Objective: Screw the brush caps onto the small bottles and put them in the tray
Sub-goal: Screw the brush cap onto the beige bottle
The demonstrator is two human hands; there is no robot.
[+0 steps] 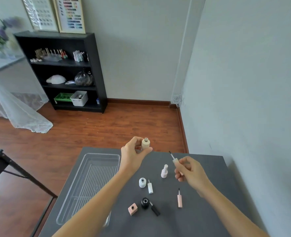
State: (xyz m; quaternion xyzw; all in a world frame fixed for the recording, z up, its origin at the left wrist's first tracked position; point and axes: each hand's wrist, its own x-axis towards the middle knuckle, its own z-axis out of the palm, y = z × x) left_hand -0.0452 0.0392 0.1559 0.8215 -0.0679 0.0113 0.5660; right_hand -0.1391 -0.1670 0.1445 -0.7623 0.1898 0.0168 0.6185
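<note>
My left hand [132, 153] holds a cream bottle [145, 144] upright above the table's far edge, its threaded neck bare. My right hand [191, 171] pinches a cream brush cap [175, 160], brush tip pointing up and left, apart from the bottle. On the grey table [201, 211] stand a capped pale pink bottle [164, 171], an uncapped white bottle [142, 182] beside its white brush cap [150, 187], an uncapped black bottle [145, 203] beside a black brush cap [154, 209], and a square pink bottle [132, 208]. A pink brush cap [179, 199] lies to the right. The clear tray [69, 202] lies at the left.
The grey wall runs close along the table's right side. A dark table's leg and frame [18, 175] stand to the left over the wooden floor. A black shelf unit [64, 71] is far back.
</note>
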